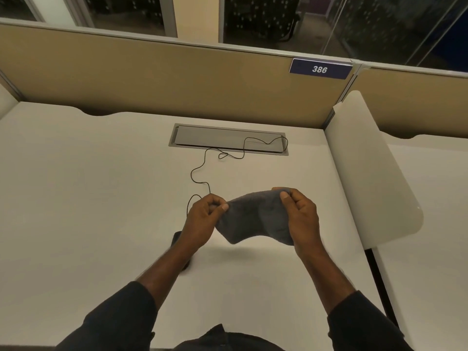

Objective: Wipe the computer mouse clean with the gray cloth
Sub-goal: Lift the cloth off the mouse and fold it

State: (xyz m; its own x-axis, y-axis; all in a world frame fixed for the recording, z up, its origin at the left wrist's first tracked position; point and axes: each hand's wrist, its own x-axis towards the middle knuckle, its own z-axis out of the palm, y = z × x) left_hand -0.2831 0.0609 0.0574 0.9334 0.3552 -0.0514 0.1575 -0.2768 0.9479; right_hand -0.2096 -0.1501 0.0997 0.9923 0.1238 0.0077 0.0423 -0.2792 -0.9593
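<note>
The gray cloth (255, 219) hangs stretched in the air above the white desk (88, 198). My left hand (202, 219) pinches its left corner and my right hand (301, 216) pinches its upper right corner. The black computer mouse (176, 238) lies on the desk under my left wrist, mostly hidden by the hand and forearm. Its thin black cable (202, 171) snakes away from it toward the back of the desk.
A grey cable hatch (228, 138) is set into the desk at the back, with the cable crossing it. A tan partition (164, 79) with a "386" plate (320, 69) closes the back. A white divider panel (367, 160) stands at the right.
</note>
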